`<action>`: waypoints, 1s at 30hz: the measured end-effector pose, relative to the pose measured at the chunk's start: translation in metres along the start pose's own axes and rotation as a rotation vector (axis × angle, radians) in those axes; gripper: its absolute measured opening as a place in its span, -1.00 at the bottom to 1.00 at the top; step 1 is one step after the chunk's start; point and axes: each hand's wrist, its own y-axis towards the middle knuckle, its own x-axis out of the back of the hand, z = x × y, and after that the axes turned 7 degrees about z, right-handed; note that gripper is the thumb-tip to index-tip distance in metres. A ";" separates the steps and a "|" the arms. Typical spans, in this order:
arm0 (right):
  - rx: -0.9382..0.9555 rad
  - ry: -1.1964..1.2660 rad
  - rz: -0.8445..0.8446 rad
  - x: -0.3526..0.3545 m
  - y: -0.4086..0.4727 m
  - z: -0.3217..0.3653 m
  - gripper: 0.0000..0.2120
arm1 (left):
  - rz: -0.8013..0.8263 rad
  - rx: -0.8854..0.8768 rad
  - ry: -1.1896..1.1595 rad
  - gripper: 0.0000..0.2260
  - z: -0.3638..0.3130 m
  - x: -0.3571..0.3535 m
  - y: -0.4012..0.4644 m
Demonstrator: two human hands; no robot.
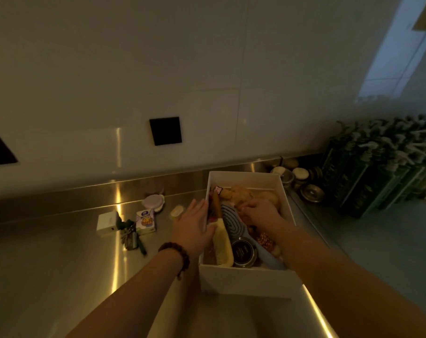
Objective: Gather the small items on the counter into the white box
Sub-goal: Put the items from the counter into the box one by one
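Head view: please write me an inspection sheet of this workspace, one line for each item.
Surface: steel counter, shiny, with light streaks.
Job's things: white box open, nearly full; cream comb, blue brush and dark round tin inside. Left on the counter: white block, keys, small carton, lilac lidded pot, small yellow item.
Clutter: jars behind the box.
Hands: left hand flat against the box's left wall; right hand inside the box, grip unclear.
Cables: nothing seen.
Surroundings: white tiled wall, black wall plate, green crates of spray bottles.
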 end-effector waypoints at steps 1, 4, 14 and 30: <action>-0.010 0.066 0.001 -0.002 0.001 -0.001 -0.82 | 0.001 0.011 -0.007 -0.43 0.001 -0.001 -0.001; -0.012 0.123 0.003 -0.004 -0.002 -0.004 -0.78 | 0.000 0.034 -0.072 -0.45 0.004 -0.005 -0.002; 0.256 -0.035 -0.030 -0.014 -0.037 0.042 -0.68 | -0.158 0.086 -0.162 -0.53 0.002 -0.007 -0.017; 0.257 -0.140 0.187 -0.182 0.001 0.107 -0.77 | -0.189 0.440 -0.116 -0.45 0.176 0.037 -0.105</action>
